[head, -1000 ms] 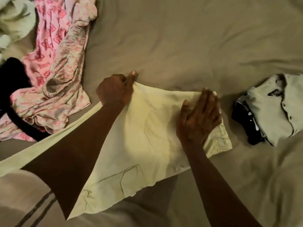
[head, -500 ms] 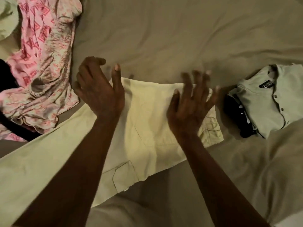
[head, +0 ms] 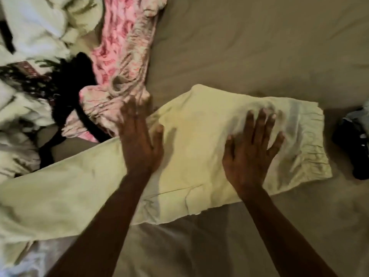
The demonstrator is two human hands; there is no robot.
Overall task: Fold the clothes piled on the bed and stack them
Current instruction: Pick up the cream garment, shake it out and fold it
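Trousers [head: 201,124], pink garment [head: 123,56] beside, dark clothes [head: 357,156] right

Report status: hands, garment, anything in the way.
Left hand, right hand open on yellow trousers. Trousers unstacked, leg trailing left. Pink garment beside left hand.

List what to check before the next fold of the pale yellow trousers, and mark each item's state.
1. Hands free: left hand and right hand both flat, fingers straight, holding nothing: ok.
2. Waist end smoothed: creases show in the pale yellow trousers by their right edge: not ok.
3. Leg end laid straight: it bunches at the lower left: not ok.
4. Pink garment off the trousers: the blurred left hand covers the spot: cannot tell.
5. Folded stack apart: bare bed sheet shows between it and the trousers: ok.
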